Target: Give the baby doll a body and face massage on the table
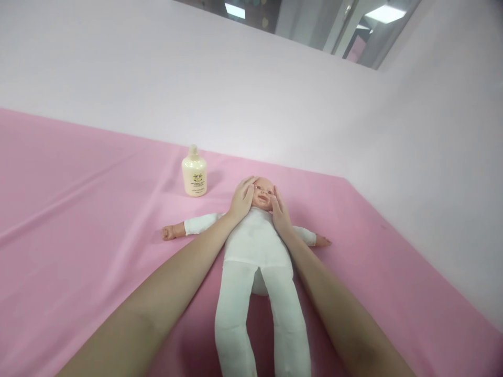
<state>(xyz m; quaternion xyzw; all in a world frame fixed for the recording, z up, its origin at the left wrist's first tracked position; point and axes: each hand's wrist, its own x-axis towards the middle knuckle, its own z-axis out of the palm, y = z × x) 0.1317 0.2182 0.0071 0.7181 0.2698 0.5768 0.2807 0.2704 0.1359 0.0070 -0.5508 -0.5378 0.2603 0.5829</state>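
Note:
A baby doll (255,241) with a white cloth body lies on its back, its arms stretched out sideways and its legs toward me. My left hand (241,199) rests along the left side of the doll's head, fingers extended against the cheek and temple. On the other side, my right hand (280,209) lies flat against the head with its fingers straight. The doll's face shows between both palms. Neither hand is closed around anything.
A cream pump bottle (194,175) with a printed label stands behind the doll's arm, at the left. Pink cloth (98,209) with some creases covers the surface. White walls (236,94) rise behind and to the right, with a window (306,26) at the top.

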